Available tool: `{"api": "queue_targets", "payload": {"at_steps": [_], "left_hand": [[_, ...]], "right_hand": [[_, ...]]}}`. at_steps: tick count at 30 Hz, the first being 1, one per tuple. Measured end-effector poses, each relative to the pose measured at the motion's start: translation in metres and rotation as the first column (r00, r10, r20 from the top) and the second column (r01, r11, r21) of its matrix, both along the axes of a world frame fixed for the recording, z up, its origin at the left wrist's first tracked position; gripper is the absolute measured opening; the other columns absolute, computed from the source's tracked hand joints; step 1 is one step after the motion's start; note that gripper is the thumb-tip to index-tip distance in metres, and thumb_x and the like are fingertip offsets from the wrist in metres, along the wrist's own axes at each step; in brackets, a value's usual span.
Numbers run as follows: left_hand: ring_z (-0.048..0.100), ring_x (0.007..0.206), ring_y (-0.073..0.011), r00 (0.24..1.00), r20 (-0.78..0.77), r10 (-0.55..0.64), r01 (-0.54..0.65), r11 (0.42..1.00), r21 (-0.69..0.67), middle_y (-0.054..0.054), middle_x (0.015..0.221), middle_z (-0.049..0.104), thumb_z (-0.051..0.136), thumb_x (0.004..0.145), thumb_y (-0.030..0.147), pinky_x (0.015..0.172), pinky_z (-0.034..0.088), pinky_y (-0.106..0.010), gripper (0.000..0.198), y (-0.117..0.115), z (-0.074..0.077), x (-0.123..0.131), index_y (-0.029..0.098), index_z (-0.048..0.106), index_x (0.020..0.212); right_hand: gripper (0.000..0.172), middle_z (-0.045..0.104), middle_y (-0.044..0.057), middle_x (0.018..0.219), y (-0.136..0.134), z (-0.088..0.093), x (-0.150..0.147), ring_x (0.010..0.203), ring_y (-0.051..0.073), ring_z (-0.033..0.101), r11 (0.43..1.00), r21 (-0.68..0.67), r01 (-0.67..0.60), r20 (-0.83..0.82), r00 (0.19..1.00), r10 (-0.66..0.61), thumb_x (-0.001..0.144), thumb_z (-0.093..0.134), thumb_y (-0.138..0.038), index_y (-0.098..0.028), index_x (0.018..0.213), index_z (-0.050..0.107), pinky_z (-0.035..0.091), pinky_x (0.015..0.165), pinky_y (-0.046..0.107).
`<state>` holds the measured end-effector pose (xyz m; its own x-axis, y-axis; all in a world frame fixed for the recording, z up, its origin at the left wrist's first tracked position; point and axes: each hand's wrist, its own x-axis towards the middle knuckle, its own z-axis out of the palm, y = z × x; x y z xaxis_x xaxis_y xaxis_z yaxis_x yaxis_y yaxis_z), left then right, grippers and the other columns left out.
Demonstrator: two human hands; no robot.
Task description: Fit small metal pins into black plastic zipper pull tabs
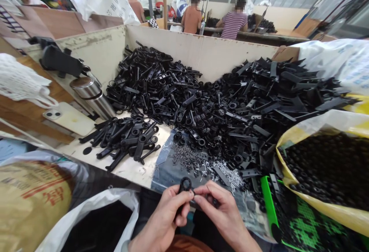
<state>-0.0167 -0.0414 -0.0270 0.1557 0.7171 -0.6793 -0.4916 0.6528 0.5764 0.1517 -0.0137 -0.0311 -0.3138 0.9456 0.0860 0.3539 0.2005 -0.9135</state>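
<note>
My left hand [167, 215] is closed around a black plastic part with a ring end [185, 184], held just in front of the table's near edge. My right hand [220, 207] pinches at the same part from the right, its fingertips touching the left thumb; what the pinch holds is too small to name. Just beyond the hands lies a scatter of small metal pins [201, 164] on a clear plastic sheet. A big heap of black plastic parts [219, 98] fills the tabletop, with a smaller group of assembled-looking arms [127, 138] at the left.
A steel flask [92, 96] and a white phone [69, 118] lie at the left. A yellow bag of small black pieces [328, 167] stands at the right, and open bags [95, 221] at the lower left. Three people sit at a far bench [259, 32].
</note>
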Motion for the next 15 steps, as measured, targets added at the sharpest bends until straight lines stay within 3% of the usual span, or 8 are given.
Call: {"api": "queue_targets", "payload": {"at_steps": [6,10,15], "left_hand": [[0.031,0.042,-0.0042,0.998,0.018,0.066,-0.064,0.992,-0.111,0.010,0.046,0.050,0.080,0.065,0.032,0.047,0.018,-0.021,0.032,0.002,0.007,0.008,0.019,0.055,0.081],[0.034,0.043,-0.0050,0.997,0.045,0.058,-0.052,0.991,-0.122,0.008,0.048,0.052,0.079,0.067,0.031,0.049,0.021,-0.021,0.029,0.002,0.010,0.008,0.019,0.056,0.080],[0.045,0.049,-0.0090,0.989,0.148,0.017,-0.005,0.997,-0.081,0.000,0.061,0.064,0.068,0.071,0.023,0.054,0.032,-0.024,0.024,-0.004,0.011,-0.002,0.015,0.065,0.093]], "right_hand": [[0.024,0.060,0.001,0.068,-0.001,-0.003,0.002,0.055,0.014,0.054,1.000,-0.018,0.013,0.011,1.000,-0.013,0.092,0.065,-0.041,-0.020,0.087,0.075,0.045,0.048,0.023],[0.019,0.057,0.000,0.067,-0.003,-0.012,0.004,0.054,0.014,0.054,1.000,-0.010,0.012,0.015,1.000,-0.012,0.093,0.063,-0.035,-0.020,0.087,0.072,0.044,0.046,0.022],[0.013,0.054,-0.001,0.066,-0.002,-0.015,0.006,0.053,0.013,0.052,0.998,0.047,0.040,0.052,0.998,-0.042,0.092,0.061,-0.028,-0.020,0.087,0.070,0.043,0.046,0.022]]}}
